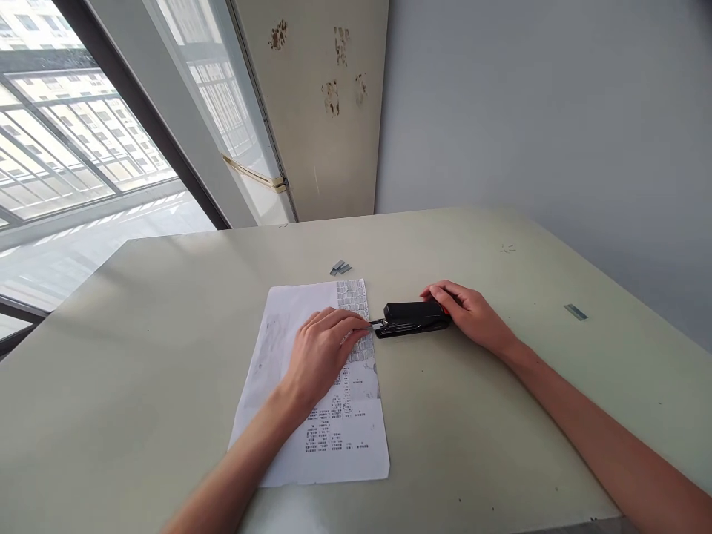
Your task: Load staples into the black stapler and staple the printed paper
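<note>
A black stapler (414,316) lies on the table, just right of a sheet of paper. Around its rear end, near a small red part, my right hand (466,311) is closed. My left hand (325,343) rests over the paper, fingertips pinched at the thin metal staple tray (378,322) that sticks out of the stapler's front. What lies between those fingertips is mostly hidden. The white paper (356,437) has printed text and a dense block of staple-like marks at its upper right; my left hand and forearm cover part of it.
Several staple strips (340,268) lie beyond the paper's top edge. Another strip (575,312) is at the right, and loose staples (508,248) are scattered farther back. Behind the pale table (183,311) stand a worn fridge (334,148), a grey wall (528,111) and a window.
</note>
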`<state>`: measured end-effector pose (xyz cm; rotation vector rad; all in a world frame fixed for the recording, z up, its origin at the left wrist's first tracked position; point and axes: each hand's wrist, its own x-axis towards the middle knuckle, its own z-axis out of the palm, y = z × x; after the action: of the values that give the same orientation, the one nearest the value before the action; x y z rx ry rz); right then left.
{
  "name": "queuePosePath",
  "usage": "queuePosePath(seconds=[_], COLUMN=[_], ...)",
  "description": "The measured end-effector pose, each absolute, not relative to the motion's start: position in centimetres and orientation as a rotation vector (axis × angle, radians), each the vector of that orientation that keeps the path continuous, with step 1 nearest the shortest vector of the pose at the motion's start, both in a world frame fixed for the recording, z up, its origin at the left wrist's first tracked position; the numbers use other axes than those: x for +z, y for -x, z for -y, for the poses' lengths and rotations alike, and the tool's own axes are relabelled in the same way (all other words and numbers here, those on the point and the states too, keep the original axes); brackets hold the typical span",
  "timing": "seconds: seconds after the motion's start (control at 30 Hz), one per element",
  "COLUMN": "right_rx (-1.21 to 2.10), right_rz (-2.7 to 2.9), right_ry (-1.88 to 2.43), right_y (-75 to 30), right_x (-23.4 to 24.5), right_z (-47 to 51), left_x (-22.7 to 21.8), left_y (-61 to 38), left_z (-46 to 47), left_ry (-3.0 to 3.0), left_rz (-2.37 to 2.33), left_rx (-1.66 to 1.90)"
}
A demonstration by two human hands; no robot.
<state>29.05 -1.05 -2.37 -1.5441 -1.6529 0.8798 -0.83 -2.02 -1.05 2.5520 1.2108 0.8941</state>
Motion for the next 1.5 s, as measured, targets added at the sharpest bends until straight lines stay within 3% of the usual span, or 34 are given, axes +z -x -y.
queuePosePath(seconds=[0.47, 1.5], right_rx=[0.899, 0.918], right_rz=[1.664, 1.635], right_ry=[1.554, 1.56], right_y=[-29.1, -28.9], right_x=[-2.4, -2.3], right_z=[1.0, 1.2], left_x=[0.8, -1.0], left_y=[1.2, 0.8], left_z=[2.5, 2.2], left_ry=[-2.218, -2.398], left_rz=[-1.3, -1.323], left_rx=[0.978, 0.849])
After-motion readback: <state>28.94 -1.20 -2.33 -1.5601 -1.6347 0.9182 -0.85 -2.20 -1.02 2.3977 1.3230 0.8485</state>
